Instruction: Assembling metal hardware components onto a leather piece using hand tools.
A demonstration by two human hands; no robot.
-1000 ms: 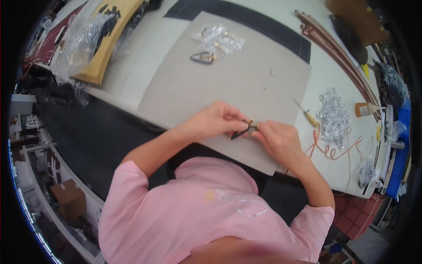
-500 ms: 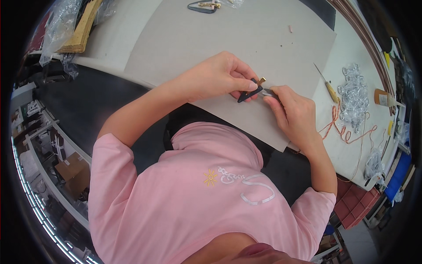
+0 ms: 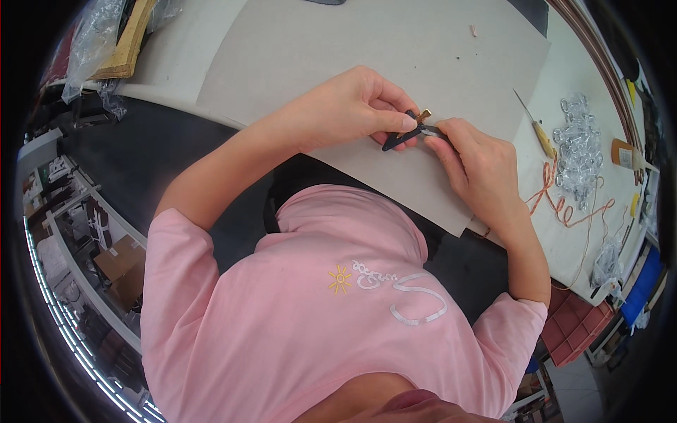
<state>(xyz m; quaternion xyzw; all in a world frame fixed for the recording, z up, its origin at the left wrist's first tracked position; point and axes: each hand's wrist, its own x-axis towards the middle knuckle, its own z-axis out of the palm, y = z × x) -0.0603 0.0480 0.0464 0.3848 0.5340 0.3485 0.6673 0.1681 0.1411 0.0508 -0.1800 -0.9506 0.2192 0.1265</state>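
Seen from above, the person in a pink short-sleeved shirt (image 3: 310, 296) leans over a white worktable (image 3: 606, 233) on which a large grey cardboard sheet (image 3: 367, 49) lies, and both hands meet above the near edge of that sheet. The left hand (image 3: 352, 109) is curled shut, its thumb and fingers pinching one end of a small black slender part with a brass-coloured tip (image 3: 407, 128); the right hand (image 3: 479, 166) is also closed, its fingertips gripping the other end of the same part, so the piece sits between the two hands just above the cardboard. The fingers cover much of the part, and its exact shape cannot be made out. To the right of the right hand, well clear of it, a thin screwdriver with a yellow-and-brown handle (image 3: 539, 134) lies on the table, and beyond it sits a heap of small clear plastic bags (image 3: 580, 144). A loose orange cord (image 3: 557, 197) curls on the table near the right forearm. At the far left corner a pale wooden board (image 3: 130, 42) rests partly under a crumpled clear plastic bag (image 3: 92, 42). A tiny pink fleck (image 3: 474, 30) lies on the far part of the cardboard
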